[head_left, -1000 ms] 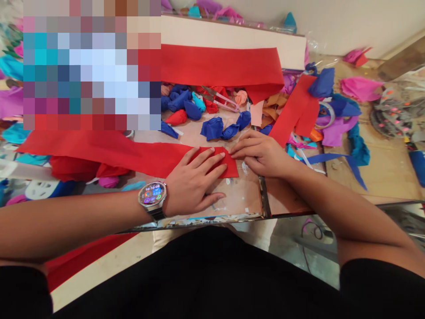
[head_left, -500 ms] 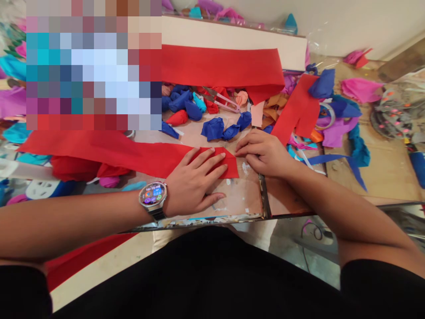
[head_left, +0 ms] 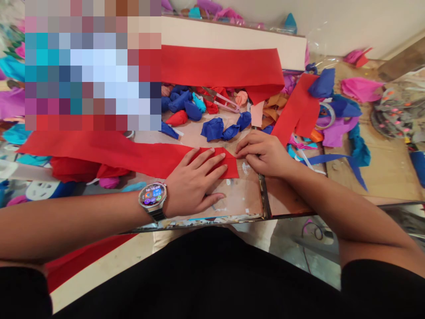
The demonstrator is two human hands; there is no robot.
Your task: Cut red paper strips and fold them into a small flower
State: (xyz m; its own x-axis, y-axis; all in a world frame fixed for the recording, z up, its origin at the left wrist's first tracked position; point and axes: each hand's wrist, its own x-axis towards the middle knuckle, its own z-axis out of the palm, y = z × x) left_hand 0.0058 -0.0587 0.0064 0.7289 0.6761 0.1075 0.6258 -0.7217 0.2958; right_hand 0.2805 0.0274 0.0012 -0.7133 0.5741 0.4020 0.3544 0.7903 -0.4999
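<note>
A long red crepe paper strip (head_left: 156, 157) lies across the table, its right end folded over at the corner. My left hand (head_left: 195, 179), a watch on its wrist, rests flat on that end with the fingers spread. At the strip's right edge, my right hand (head_left: 260, 153) has its fingers pinched together on the slanted corner of the fold. What lies between those fingertips is largely hidden. Just beyond my hands sit blue crumpled paper pieces (head_left: 213, 129). Pink-handled scissors (head_left: 227, 103) lie farther back.
A wide red paper band (head_left: 222, 66) stretches across the back before a white box (head_left: 232, 35). To the right are another red strip (head_left: 295, 106), a tape roll (head_left: 327, 116) and paper scraps. A person at the upper left is blurred out. The table's front edge (head_left: 212, 220) runs near my body.
</note>
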